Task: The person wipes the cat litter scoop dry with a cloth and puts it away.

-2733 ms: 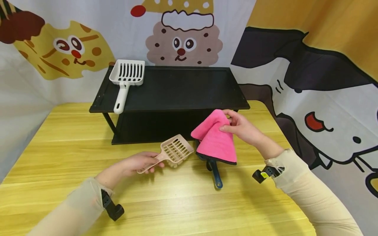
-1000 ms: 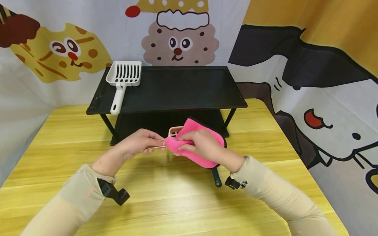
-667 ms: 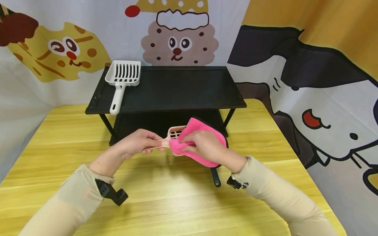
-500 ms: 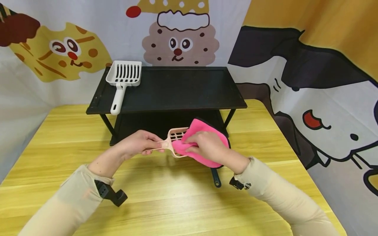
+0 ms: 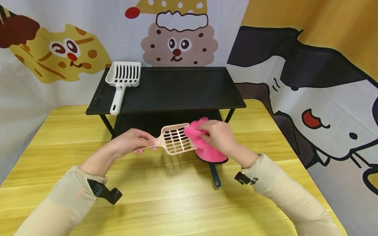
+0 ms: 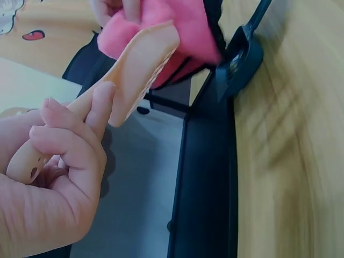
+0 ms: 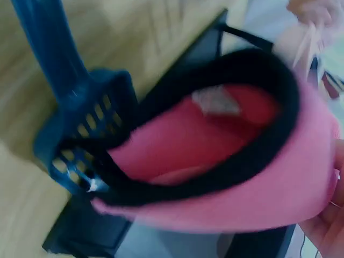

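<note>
My left hand (image 5: 131, 142) grips the handle of a pale pink slotted litter scoop (image 5: 159, 141), held above the table with its head pointing right. In the left wrist view the fingers curl round that handle. With thumb and fingers, my right hand (image 5: 220, 136) pinches a pink cloth (image 5: 210, 151) with a black border, bunched against the far end of the scoop's head. Below the hanging cloth, a dark blue litter scoop (image 5: 215, 176) lies on the table, its handle toward me. Its slotted head (image 7: 94, 107) shows in the right wrist view.
A black two-tier shelf (image 5: 183, 90) stands at the back of the wooden table (image 5: 177, 203). On its top left rests a white litter scoop (image 5: 118, 100). A curtain (image 5: 118, 29) with cartoon prints hangs behind and at the right.
My right hand has slid the cloth rightward along the pink scoop, from its neck to the far end, uncovering the slots. The left hand has shifted slightly left with the scoop.
</note>
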`<action>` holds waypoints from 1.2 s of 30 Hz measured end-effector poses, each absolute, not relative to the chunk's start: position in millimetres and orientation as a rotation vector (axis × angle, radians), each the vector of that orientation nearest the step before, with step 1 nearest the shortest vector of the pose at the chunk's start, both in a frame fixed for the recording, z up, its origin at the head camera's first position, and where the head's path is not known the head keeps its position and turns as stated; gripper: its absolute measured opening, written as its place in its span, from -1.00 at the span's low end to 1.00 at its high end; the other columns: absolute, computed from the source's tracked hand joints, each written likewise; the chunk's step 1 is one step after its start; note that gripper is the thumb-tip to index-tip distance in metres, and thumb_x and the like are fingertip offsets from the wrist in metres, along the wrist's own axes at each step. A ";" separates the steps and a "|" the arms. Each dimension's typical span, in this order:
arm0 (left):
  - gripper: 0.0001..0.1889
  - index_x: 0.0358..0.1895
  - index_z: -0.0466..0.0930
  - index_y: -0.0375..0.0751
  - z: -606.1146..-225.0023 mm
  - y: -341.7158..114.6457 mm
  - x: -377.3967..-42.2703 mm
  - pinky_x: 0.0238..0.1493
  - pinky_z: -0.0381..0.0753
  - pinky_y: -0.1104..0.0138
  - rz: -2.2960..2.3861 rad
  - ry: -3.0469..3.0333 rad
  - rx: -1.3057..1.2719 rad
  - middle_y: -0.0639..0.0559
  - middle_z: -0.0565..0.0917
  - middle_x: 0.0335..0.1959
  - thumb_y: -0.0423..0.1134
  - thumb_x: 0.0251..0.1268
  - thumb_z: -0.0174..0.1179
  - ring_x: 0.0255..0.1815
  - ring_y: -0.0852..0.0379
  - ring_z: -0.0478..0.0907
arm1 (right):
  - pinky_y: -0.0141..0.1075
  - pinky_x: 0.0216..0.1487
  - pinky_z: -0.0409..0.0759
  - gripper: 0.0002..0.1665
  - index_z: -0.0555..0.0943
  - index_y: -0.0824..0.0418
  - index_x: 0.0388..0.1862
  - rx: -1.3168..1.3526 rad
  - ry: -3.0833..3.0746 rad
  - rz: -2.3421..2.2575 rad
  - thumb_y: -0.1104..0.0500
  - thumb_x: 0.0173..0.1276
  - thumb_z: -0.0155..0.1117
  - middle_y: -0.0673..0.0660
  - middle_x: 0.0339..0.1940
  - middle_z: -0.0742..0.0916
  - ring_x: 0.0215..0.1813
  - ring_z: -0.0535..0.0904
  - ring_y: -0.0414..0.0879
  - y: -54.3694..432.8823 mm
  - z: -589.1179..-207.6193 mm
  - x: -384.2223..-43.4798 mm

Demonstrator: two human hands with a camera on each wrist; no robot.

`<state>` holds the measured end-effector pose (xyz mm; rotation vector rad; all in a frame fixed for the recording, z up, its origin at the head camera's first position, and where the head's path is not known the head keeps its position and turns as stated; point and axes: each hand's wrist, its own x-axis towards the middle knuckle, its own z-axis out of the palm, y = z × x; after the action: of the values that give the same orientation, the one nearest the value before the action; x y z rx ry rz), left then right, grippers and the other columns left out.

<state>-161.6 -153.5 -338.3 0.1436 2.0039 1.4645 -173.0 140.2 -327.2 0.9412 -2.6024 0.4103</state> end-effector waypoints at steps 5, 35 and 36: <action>-0.65 0.01 0.52 -0.51 -336.9 -157.4 -161.0 -0.65 0.24 0.53 1.453 1.986 0.170 0.09 0.72 -0.42 -0.28 0.27 0.15 -0.70 0.36 0.31 | -0.19 -0.22 0.63 -0.71 0.71 0.27 -0.20 0.816 -2.572 0.564 0.25 0.05 0.46 0.19 -0.24 0.76 -0.24 0.68 0.00 141.9 -309.0 -184.0; -0.75 -0.16 0.62 -0.40 -337.6 -151.2 -156.8 -0.67 0.19 0.48 1.304 2.090 0.350 0.07 0.67 -0.49 -0.25 0.26 0.16 -0.69 0.30 0.33 | -0.27 -0.28 0.54 -0.72 0.69 0.04 -0.14 0.949 -2.854 0.271 0.05 0.14 0.40 -0.02 -0.28 0.76 -0.33 0.61 -0.16 108.7 -335.0 -182.7; -0.74 -0.15 0.61 -0.41 -338.9 -153.0 -157.0 -0.66 0.20 0.48 1.306 2.078 0.340 0.08 0.67 -0.49 -0.24 0.27 0.15 -0.69 0.31 0.33 | -0.26 -0.29 0.54 -0.73 0.70 0.05 -0.15 0.938 -2.854 0.279 0.06 0.14 0.40 -0.01 -0.30 0.76 -0.35 0.61 -0.15 111.4 -335.4 -183.9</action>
<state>-157.0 -153.0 -338.9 0.3397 2.0777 1.3063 -183.9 111.4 -335.4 0.9379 -2.8541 0.2791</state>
